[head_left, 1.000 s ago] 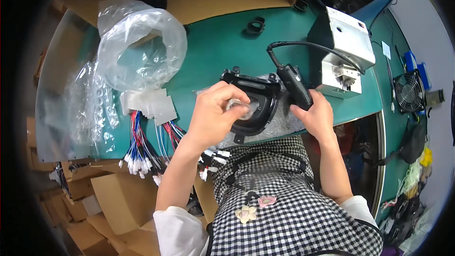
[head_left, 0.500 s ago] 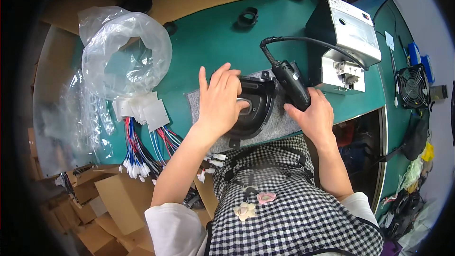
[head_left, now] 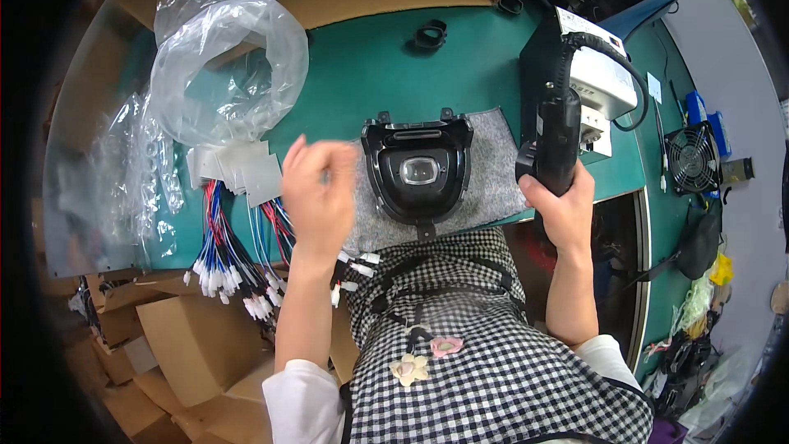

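A black plastic lamp housing (head_left: 417,168) with a clear lens in its middle lies on a grey felt mat (head_left: 501,156) in front of me. My right hand (head_left: 567,201) is wrapped round a black electric screwdriver (head_left: 558,136), held up to the right of the housing with its cable end upward. Left of the housing and apart from it, my left hand (head_left: 319,193) hovers near the wire bundles; motion smears its fingers, so I cannot make out whether anything is in them.
A black and white screw feeder (head_left: 598,78) stands right of the mat. At left lie a clear plastic bag (head_left: 283,66), white plates (head_left: 246,173) and wires with white connectors (head_left: 222,275). A black ring part (head_left: 430,34) sits farther back, before a cardboard box (head_left: 353,0). A fan (head_left: 693,158) is far right.
My left hand has come off the housing and moved left. The housing now sits straight on the mat. My right hand has shifted right with the screwdriver, which has turned more upright.
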